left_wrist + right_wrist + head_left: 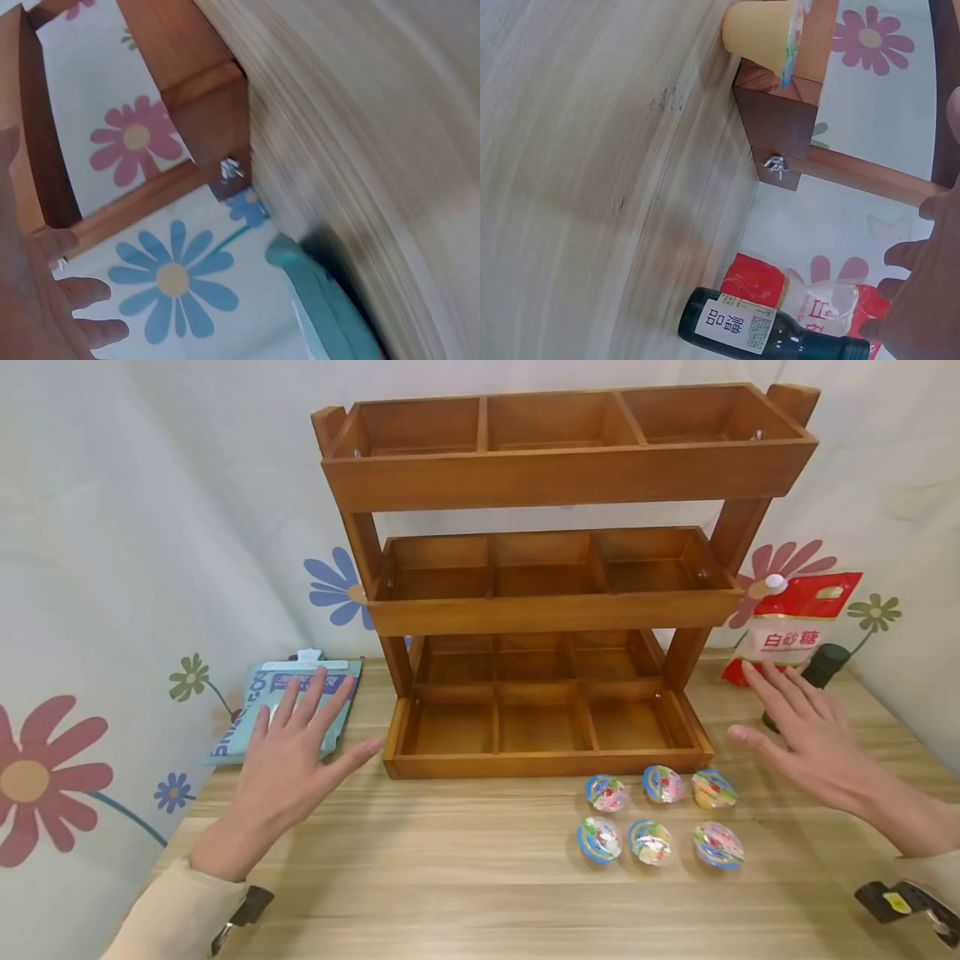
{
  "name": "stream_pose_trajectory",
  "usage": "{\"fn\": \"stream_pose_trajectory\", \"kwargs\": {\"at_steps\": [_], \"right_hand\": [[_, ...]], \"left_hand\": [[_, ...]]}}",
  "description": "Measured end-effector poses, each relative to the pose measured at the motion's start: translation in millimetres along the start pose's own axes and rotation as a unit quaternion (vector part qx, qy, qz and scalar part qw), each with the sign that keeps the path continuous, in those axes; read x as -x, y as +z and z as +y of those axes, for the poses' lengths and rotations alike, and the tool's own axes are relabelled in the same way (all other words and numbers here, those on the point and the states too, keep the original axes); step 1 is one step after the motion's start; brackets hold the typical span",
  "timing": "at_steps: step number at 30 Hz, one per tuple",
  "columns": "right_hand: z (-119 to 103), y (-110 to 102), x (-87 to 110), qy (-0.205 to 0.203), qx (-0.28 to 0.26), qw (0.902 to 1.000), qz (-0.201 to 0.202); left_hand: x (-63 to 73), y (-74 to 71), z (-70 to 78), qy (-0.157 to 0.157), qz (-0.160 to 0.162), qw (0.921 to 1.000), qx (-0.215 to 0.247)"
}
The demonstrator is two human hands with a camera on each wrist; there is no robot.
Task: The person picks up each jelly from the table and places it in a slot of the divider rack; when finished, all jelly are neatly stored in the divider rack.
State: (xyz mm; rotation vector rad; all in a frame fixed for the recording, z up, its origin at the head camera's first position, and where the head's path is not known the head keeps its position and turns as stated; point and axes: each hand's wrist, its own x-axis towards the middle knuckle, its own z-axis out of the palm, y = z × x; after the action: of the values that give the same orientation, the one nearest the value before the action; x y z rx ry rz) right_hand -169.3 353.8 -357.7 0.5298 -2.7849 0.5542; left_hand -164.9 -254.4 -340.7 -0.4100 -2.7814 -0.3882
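Observation:
In the head view my left hand (288, 768) hovers with fingers spread, nearest to a teal pouch (258, 697) that lies at the left by the wall. Opposite it, my right hand (813, 739) is held out with fingers extended and nothing in it. Just behind that hand are a dark bottle (825, 664), partly hidden by it, and a red and white bag of white sugar (787, 631). Several small jelly cups (651, 843) with printed lids sit in two rows on the table, left of the right hand. A yellow jelly cup (761, 31) shows in the right wrist view.
A brown wooden rack (547, 764) with three tiers of divided trays stands at the middle back; its compartments hold nothing visible. A flower-print cloth (150, 568) hangs behind and at the side. The wood-grain table (450, 877) extends in front of the rack.

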Motion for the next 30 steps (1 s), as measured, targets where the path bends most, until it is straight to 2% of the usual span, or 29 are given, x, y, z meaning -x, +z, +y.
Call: {"fn": "stream_pose_trajectory", "kwargs": {"at_steps": [6,10,15,18,22,26,28,30], "right_hand": [[2.3,-0.3,-1.8,-0.028,-0.085,0.9959,0.017],[0.3,-1.2,0.3,-0.001,-0.155,0.9877,0.024],[-1.4,-1.6,1.7,0.052,-0.195,0.9791,0.027],[0.3,0.7,0.2,0.062,-0.213,0.9745,0.032],[1.7,3.7,-2.1,0.053,-0.255,0.9638,0.056],[1.8,6.8,-5.5,0.035,-0.316,0.945,0.078],[2.6,9.4,-8.0,0.021,-0.374,0.9235,0.08],[4.3,12.5,-10.6,0.005,-0.435,0.8971,0.076]], "left_hand": [[-4.8,6.5,14.6,0.017,0.005,0.9986,0.05],[-7.3,11.1,23.4,0.021,0.01,0.9955,0.092],[-10.5,15.3,35.5,0.02,0.014,0.9907,0.134],[-12.2,17.6,42.0,0.02,0.019,0.9871,0.158],[-14.9,21.0,49.6,0.03,0.032,0.9788,0.2],[-16.0,23.4,57.3,0.034,0.036,0.9649,0.258],[-16.2,24.9,61.1,0.031,0.032,0.9551,0.293],[-16.8,27.0,65.0,0.027,0.025,0.943,0.331]]}}
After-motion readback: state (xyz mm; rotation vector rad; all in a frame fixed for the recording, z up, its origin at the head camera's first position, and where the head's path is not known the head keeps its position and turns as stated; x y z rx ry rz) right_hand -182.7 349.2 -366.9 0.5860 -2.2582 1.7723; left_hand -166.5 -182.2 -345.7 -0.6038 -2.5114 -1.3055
